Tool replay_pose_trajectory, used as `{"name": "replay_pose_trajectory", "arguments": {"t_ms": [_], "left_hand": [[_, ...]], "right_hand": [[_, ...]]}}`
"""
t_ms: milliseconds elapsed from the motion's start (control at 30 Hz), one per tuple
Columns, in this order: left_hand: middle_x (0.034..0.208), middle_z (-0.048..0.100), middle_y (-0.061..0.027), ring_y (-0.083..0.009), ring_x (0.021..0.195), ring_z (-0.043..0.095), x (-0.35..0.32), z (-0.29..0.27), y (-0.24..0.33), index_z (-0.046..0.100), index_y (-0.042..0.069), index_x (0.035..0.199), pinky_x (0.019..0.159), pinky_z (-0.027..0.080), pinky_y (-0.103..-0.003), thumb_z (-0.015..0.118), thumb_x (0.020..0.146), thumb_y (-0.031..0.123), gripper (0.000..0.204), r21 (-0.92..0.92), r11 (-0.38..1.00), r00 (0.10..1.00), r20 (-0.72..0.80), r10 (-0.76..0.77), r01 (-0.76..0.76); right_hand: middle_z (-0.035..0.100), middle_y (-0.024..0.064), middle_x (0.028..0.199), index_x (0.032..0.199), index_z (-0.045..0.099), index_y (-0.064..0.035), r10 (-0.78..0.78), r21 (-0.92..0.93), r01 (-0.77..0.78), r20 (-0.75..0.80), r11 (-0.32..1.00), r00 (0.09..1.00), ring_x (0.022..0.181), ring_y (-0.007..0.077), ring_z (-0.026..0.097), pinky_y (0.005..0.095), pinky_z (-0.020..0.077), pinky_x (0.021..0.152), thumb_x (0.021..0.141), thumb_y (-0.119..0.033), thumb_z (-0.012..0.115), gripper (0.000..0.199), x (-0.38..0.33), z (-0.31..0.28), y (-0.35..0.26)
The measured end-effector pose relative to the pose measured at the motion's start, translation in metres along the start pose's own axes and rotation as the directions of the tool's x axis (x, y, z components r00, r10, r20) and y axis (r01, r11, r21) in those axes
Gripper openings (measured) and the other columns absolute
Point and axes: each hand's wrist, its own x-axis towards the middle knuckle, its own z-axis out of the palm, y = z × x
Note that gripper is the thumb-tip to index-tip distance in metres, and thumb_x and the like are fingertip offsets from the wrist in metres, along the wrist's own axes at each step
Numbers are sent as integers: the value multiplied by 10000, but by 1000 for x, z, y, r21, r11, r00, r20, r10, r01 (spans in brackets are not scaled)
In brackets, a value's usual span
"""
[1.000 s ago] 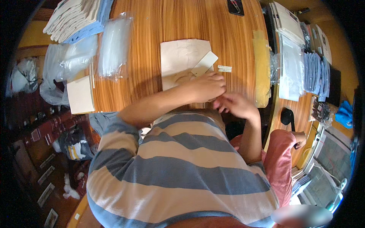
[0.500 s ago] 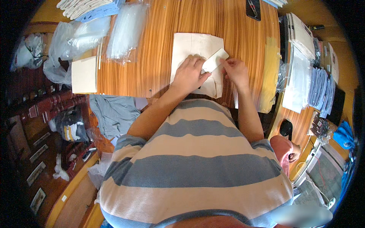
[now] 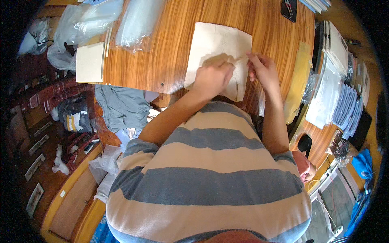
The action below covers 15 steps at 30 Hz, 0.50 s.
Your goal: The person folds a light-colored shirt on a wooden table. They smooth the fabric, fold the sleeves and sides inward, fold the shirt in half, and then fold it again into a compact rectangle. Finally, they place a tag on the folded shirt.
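Note:
A cream sheet point(image 3: 210, 38), cloth or paper, lies creased on the wooden table point(image 3: 174, 52) before me. Over its middle, my left hand point(image 3: 212, 79) is curled into a loose fist, slightly blurred. My right hand point(image 3: 263, 71) is at the sheet's right edge, thumb and fingers pinched together. Between the two hands shows a thin pale sliver point(image 3: 242, 58), too narrow to tell what it is. Whatever is inside either hand's fingers is hidden. The white card from the earlier frame no longer shows its flat face.
Clear plastic bags point(image 3: 137, 24) and a cream pad point(image 3: 90, 61) lie to the left. A yellow sheet point(image 3: 298, 81) runs along the right edge, with stacked blue packets point(image 3: 347, 106) beyond. A black phone-like slab point(image 3: 289, 10) lies at the far right. Another person's hand point(image 3: 310, 172) shows at lower right.
My left hand has gone from lying flat to curled. The white card between my hands has turned out of sight or edge-on. The whole view has shifted slightly.

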Motion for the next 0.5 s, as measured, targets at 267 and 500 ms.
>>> {"name": "replay_pose_trajectory", "arguments": {"t_ms": [267, 500], "left_hand": [[859, 758, -12, -71, 773, 673, 12, -12, -29, 782, -8, 1046, 678, 547, -268, 759, 1006, 244, 257, -720, 522, 886, 320, -336, 457], [961, 763, -148, -281, 826, 753, 6, -53, -68, 790, 71, 1065, 740, 600, -385, 766, 957, 256, 215, -177, 964, 972, -89, -217, 199]], "right_hand": [[702, 31, 841, 1023, 729, -17, -323, -67, 340, 188, 938, 928, 767, 118, 625, 288, 498, 684, 996, -415, 745, 400, 50, 14, 22], [753, 191, 834, 1022, 770, -67, -320, -707, 255, 43, 660, 947, 782, 346, 748, 466, 582, 711, 961, -602, 676, 547, 61, 30, 14]]}}
